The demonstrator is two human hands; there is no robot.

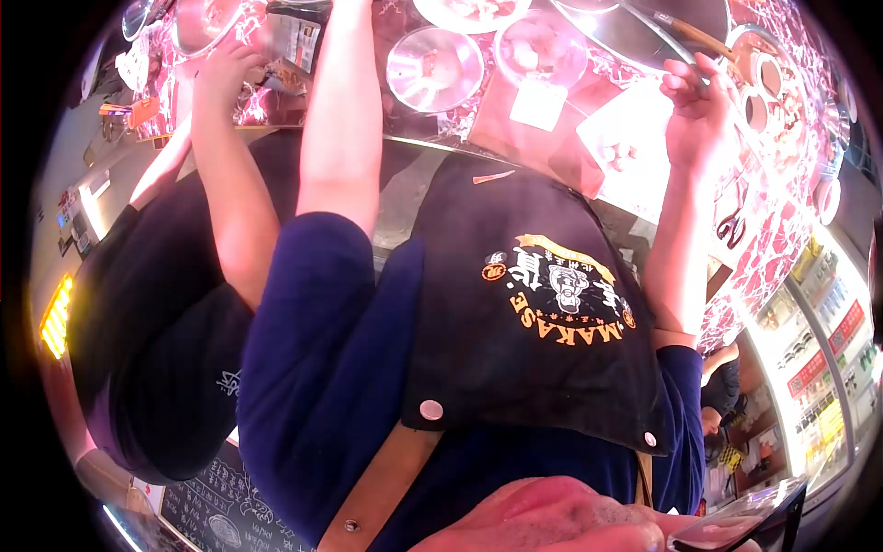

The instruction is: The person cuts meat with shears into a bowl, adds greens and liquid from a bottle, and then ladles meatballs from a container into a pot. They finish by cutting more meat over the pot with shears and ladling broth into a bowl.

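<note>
My left arm [340, 110] reaches forward past the top edge, so its hand is out of view. On the right, my right hand [701, 106] is raised over the counter with its fingers curled round a long thin utensil [651, 28]; the utensil's working end is cut off or washed out by glare. Ahead of that hand lies a large dark pan [681, 23]. Below and left of it, a white sheet [635, 129] carries some small pale pieces [621, 155]. Steel bowls [435, 69] and a pale bowl of food [538, 46] stand between my arms.
At left, a co-worker in black stretches a hand [235, 64] toward items on the counter. A white card [538, 104] rests on a brown board [501, 120]. Scissors [732, 216] and round containers [759, 78] are at right. A lit display case [823, 350] stands beyond.
</note>
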